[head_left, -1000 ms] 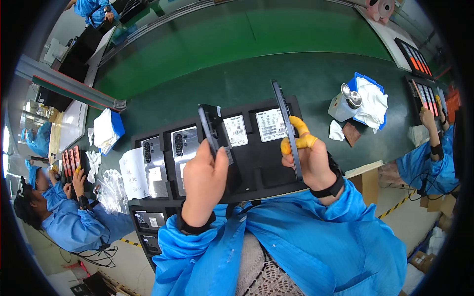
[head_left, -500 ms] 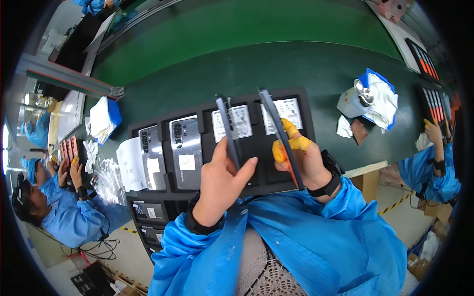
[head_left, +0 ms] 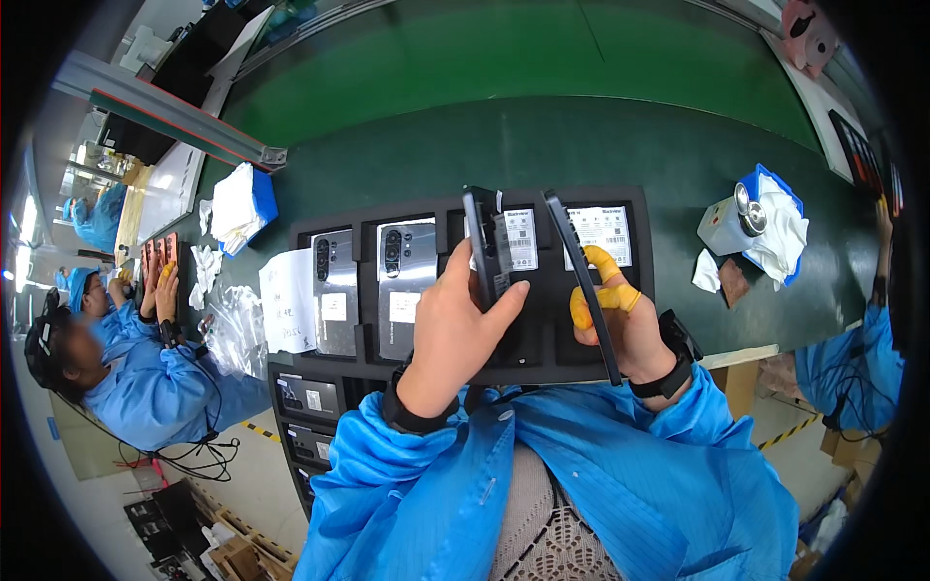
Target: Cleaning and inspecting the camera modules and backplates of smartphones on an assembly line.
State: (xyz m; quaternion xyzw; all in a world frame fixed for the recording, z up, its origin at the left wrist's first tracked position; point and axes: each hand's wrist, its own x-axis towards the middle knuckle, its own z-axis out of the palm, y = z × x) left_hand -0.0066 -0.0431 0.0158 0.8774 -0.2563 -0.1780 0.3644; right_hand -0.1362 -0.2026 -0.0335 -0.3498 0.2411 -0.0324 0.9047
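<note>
My left hand [head_left: 455,310] is closed on a dark smartphone [head_left: 490,247], held edge-on above the black foam tray [head_left: 641,300]. In my right hand [head_left: 630,329], with yellow finger cots on some fingers, a second dark smartphone [head_left: 584,281] is gripped, tilted with its top leaning left. Both phones stand up over tray slots where white labels [head_left: 601,237] with print show. To the left, two silver smartphones [head_left: 334,290] lie back up in their slots, each with a white sticker and a dark camera block. The phones' far faces are turned away.
A white paper sheet [head_left: 287,302] and a crumpled plastic bag [head_left: 237,329] lie left of the tray. Blue bins of white cloths [head_left: 237,208] stand on both sides, the right one beside a metal-topped dispenser [head_left: 722,225]. Co-workers sit at left and right.
The left phone has turned, showing more of its side. The right phone remains gripped and tilted. The whole view has shifted, with the tray now farther right in the picture.
</note>
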